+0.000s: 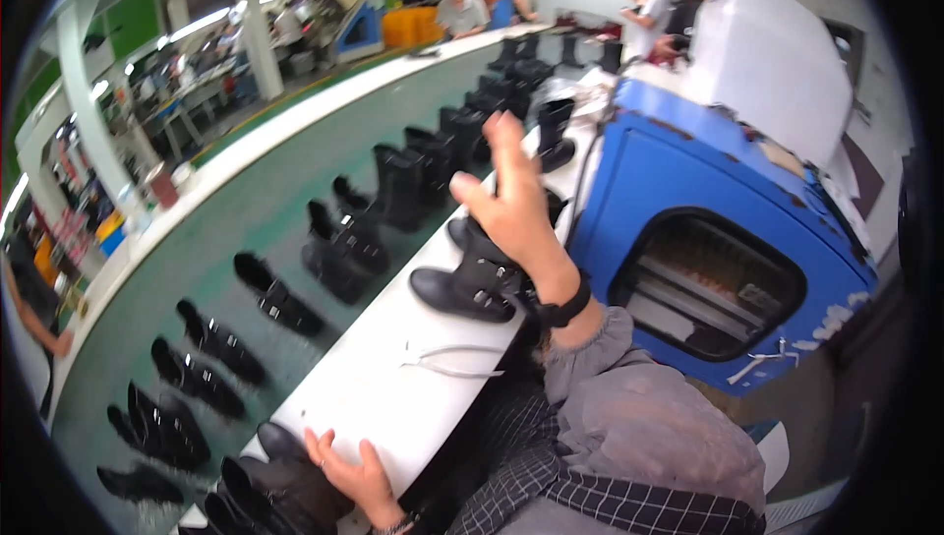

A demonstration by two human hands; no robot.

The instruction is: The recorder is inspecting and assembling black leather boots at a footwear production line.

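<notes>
My right hand (518,206) is raised over the white ledge with its fingers stretched and apart, and nothing is in it. Just below it stands a black buckled ankle boot (467,289), toe to the left; part of a second boot shows behind it. My left hand (356,476) is low at the near end of the ledge, fingers spread and empty. Beside it are several black boots (280,486); whether a fingertip touches one I cannot tell. Between my hands, a thin pale two-armed piece (452,360) lies on the white ledge (364,397).
A green conveyor belt (285,142) curves past on the left, carrying a row of black boots (221,338). At the right stands a blue machine (629,171) with a dark window (708,284). Several people are farther off, including one (462,9) across the belt.
</notes>
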